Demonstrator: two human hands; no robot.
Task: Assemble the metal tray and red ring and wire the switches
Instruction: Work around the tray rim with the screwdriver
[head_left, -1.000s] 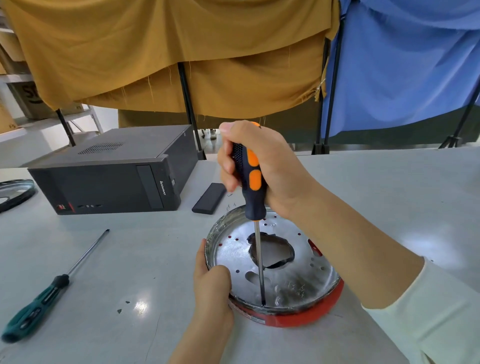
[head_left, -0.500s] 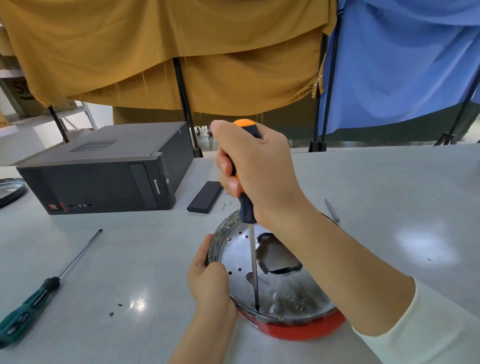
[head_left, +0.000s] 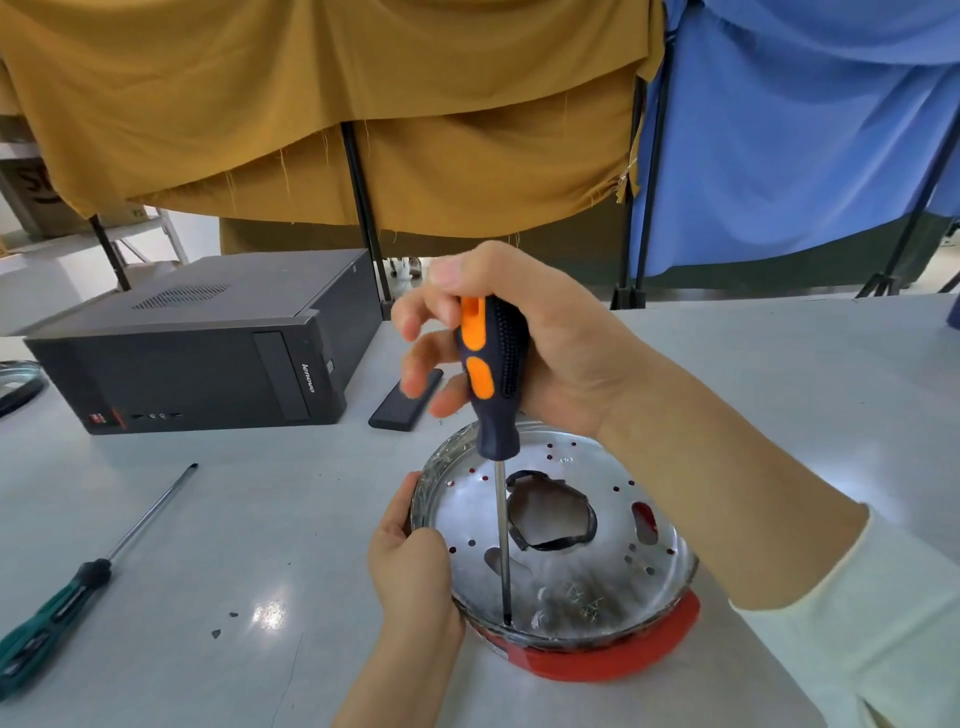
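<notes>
I count two screwdrivers, one orange-and-black (head_left: 491, 374) and one green-handled (head_left: 67, 597), one metal tray (head_left: 597, 613), one red ring (head_left: 649, 654) under it, one black computer case (head_left: 208, 348), one small black slab (head_left: 405, 402), two hanging cloths, mustard (head_left: 322, 104) and blue (head_left: 805, 119).

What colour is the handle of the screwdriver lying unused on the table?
Green and black, best seen in the head view.
</notes>
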